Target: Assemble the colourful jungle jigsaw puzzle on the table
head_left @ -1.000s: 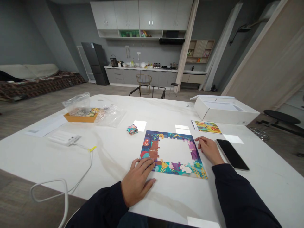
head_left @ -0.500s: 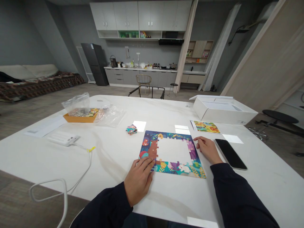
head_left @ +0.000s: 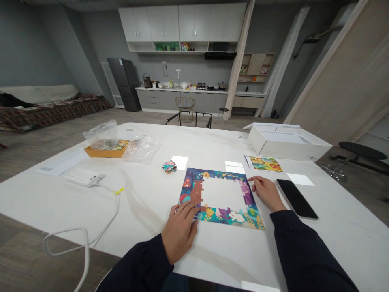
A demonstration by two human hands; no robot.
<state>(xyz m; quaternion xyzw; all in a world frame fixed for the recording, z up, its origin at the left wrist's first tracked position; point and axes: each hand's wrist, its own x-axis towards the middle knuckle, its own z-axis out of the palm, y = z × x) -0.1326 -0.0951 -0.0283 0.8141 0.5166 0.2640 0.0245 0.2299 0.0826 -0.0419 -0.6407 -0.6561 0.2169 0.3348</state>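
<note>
A colourful jigsaw puzzle frame lies flat on the white table, its joined border pieces enclosing bare tabletop. My left hand rests with fingers stretched over the frame's lower left corner, covering part of it. Beside the frame's right edge, my right hand lies on the table, index finger reaching toward the edge and the other fingers curled; nothing shows in it. Beyond the frame's upper left corner sits a small pile of puzzle pieces.
An orange tray with pieces and plastic wrap stands at the left. Nearer are a white power bank and cable. At right are a phone, a picture card and a white box.
The whole view has shifted slightly, moving everything a little right and down in the picture. Both hands and the puzzle keep their places on the table.
</note>
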